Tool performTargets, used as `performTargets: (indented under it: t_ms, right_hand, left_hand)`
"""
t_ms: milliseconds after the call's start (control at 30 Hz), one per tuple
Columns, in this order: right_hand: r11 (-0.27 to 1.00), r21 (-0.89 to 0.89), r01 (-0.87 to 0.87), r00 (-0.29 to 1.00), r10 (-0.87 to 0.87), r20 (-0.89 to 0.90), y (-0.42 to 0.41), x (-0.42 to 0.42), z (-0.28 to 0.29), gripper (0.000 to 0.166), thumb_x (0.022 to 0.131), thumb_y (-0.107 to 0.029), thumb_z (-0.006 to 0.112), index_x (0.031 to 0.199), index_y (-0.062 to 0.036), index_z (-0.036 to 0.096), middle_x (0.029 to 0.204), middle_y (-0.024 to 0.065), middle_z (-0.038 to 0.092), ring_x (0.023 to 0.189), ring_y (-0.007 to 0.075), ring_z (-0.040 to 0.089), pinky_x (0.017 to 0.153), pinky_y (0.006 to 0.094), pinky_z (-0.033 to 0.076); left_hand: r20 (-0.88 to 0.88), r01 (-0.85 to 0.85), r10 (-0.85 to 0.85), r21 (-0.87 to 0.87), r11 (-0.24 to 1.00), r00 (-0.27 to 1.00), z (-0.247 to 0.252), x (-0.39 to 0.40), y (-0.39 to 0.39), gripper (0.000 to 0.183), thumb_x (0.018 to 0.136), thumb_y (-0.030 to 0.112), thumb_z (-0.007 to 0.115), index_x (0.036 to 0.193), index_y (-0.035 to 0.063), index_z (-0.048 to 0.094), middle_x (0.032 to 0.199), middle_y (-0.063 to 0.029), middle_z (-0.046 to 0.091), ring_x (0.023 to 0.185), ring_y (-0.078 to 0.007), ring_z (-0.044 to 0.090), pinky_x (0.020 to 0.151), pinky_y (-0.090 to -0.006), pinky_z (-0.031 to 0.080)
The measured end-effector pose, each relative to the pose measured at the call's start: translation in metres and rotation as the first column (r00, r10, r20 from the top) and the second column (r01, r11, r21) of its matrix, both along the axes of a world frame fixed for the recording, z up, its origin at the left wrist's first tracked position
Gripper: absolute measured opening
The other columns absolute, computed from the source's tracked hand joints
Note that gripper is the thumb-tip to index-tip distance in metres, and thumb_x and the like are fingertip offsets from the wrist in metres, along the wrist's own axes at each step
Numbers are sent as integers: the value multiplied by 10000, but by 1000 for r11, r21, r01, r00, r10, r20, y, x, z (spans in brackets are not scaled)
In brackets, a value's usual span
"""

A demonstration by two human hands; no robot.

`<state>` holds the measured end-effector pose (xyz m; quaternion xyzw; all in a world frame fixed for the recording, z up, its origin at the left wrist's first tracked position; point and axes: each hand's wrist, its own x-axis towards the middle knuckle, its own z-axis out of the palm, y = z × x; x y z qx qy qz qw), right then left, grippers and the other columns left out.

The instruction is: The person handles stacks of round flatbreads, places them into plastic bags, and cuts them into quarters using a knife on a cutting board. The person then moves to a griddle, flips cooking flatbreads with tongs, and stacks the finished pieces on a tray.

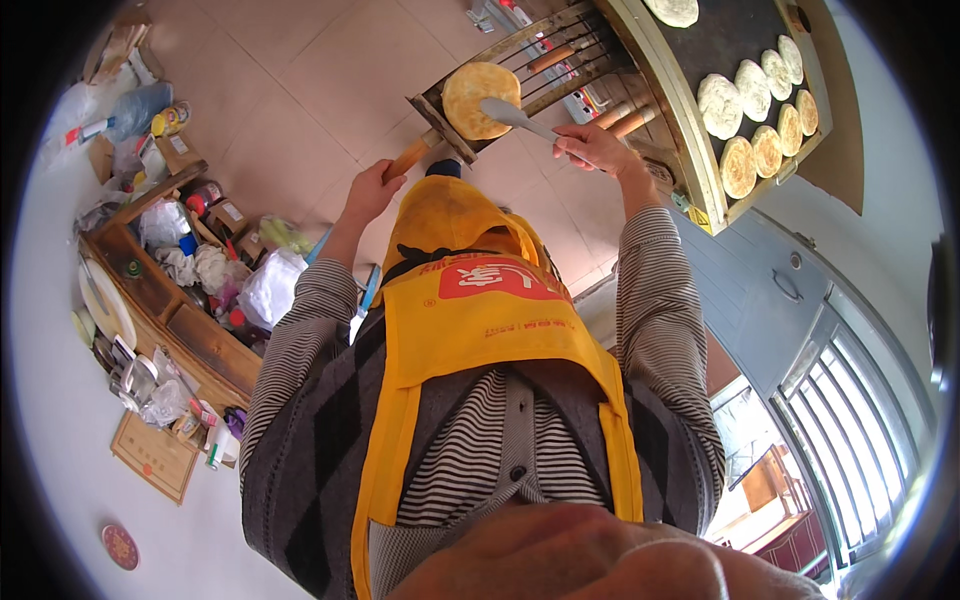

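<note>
A browned round flatbread lies on the near end of a metal rack that is pulled out of the oven. My left hand grips the rack's wooden handle. In my right hand is a grey metal spatula, its rounded blade over the right part of that bread. On the oven's dark griddle top, to the right, lie several pale flatbreads and, along the near edge, several browned ones.
Wooden handles stick out from the oven beside my right hand. A wooden cabinet heaped with bags and boxes stands at left. A grey door and a barred window are at right. Tiled floor lies beneath the rack.
</note>
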<state>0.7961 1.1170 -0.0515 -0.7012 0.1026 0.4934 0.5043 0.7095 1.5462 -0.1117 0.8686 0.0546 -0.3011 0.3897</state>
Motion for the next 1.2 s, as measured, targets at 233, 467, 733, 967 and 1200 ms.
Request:
performTargets:
  t_ms: [233, 467, 733, 967, 1200]
  right_hand:
    - [978, -198, -57, 830, 156, 535, 30, -29, 21, 370, 919, -251, 655, 1243, -75, 618, 854, 42, 653, 670, 132, 564, 610, 293, 476]
    - [689, -654, 313, 145, 646, 750, 6, -93, 165, 492, 796, -210, 737, 1236, -26, 618, 1021, 77, 667, 698, 195, 612, 614, 301, 521]
    - [401, -674, 621, 233, 726, 647, -29, -213, 246, 545, 717, -146, 797, 1220, -13, 635, 1034, 98, 676, 685, 180, 624, 580, 288, 535]
    - [178, -44, 983, 103, -337, 936, 7, -370, 201, 415, 824, -35, 741, 1213, 16, 607, 962, 131, 686, 770, 162, 643, 682, 301, 517]
    - [-521, 412, 748, -641, -727, 244, 3, -527, 180, 319, 1001, -202, 581, 1256, -14, 617, 910, -9, 635, 587, 39, 429, 512, 192, 376]
  left_hand:
    - [27, 35, -36, 11, 999, 999, -1, 4, 1, 382, 861, 299, 711, 1117, 28, 628, 892, -180, 689, 830, -343, 673, 717, -401, 526]
    - [54, 61, -57, -81, 995, 997, -6, 36, -37, 349, 861, 300, 707, 1035, 9, 626, 804, -148, 668, 729, -300, 641, 662, -384, 502]
    - [30, 109, -106, -144, 984, 994, -19, 137, -172, 333, 902, 354, 674, 968, 30, 638, 719, -39, 621, 536, -139, 555, 528, -331, 465]
    - [-52, 20, -71, -654, 756, 996, -104, 237, -240, 366, 946, 303, 619, 1144, -4, 634, 1017, -118, 652, 896, -262, 631, 753, -403, 521]
    - [213, -51, 54, -21, 998, 976, -85, 178, -279, 361, 923, 331, 641, 948, -27, 605, 598, -96, 577, 466, -148, 537, 370, -276, 396]
